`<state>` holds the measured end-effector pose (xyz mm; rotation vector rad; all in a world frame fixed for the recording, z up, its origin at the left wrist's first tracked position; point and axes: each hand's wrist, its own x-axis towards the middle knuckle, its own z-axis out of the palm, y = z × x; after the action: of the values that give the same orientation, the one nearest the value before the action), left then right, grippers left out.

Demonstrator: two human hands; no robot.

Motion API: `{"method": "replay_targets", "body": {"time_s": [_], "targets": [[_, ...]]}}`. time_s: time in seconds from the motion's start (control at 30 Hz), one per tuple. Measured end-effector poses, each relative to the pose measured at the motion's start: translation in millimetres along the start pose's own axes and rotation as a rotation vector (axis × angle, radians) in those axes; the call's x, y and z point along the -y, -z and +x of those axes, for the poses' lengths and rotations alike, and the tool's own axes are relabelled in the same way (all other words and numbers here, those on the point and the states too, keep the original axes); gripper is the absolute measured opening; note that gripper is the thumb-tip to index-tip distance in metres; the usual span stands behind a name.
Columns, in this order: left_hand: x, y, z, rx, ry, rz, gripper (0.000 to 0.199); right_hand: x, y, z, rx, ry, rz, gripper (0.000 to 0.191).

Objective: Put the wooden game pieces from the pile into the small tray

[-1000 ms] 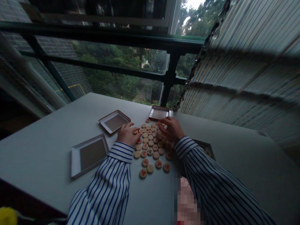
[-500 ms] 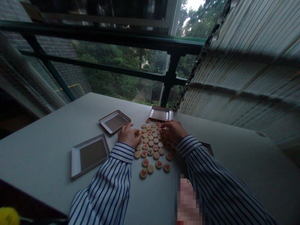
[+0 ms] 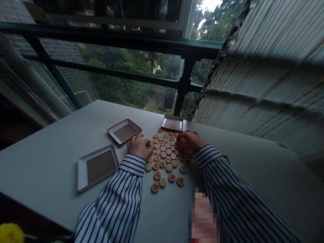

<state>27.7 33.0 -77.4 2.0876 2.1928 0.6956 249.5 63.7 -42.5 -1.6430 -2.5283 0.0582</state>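
Round wooden xiangqi pieces (image 3: 163, 154) lie spread over the white table (image 3: 63, 135), some with red or black characters showing, others plain side up. At the left edge of the spread, my left hand (image 3: 138, 146) has its thumb and forefinger closed on one xiangqi piece (image 3: 152, 144). My right hand (image 3: 190, 141) is at the right edge with curled fingers, and a piece shows partly between its fingertips. More pieces lie beneath and beside that hand, partly hidden by it.
Two shallow box halves, a near tray (image 3: 81, 175) and a farther tray (image 3: 136, 125), lie left of the pieces. Another tray (image 3: 172, 115) stands at the table's back edge. A dark object is half hidden under my right sleeve. Railings and a window (image 3: 126, 71) rise behind.
My right hand has shifted slightly to the right, uncovering a piece near the back tray. My left hand stays nearly in place with its piece.
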Motion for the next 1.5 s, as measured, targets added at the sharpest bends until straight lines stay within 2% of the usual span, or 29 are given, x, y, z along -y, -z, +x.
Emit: {"method": "replay_targets", "body": {"time_s": [0.9, 1.1, 1.3, 1.5], "targets": [[-4.0, 4.0, -3.4, -0.019, -0.064, 0.067, 0.026, 9.2, -1.1, -0.4, -0.002, -0.023, -0.096, 0.015], [-3.7, 3.9, -2.0, -0.076, -0.079, 0.051, 0.026, 7.3, 2.6, 0.4, 0.032, -0.015, -0.088, 0.020], [-4.8, 3.0, -1.9, -0.129, -0.103, 0.008, 0.024, 13.4, 3.7, 0.3, 0.080, -0.082, -0.108, 0.020], [-6.6, -1.8, -2.5, -0.177, -0.153, -0.037, 0.021, 14.5, 3.7, -0.4, 0.070, -0.101, -0.115, 0.019]]}}
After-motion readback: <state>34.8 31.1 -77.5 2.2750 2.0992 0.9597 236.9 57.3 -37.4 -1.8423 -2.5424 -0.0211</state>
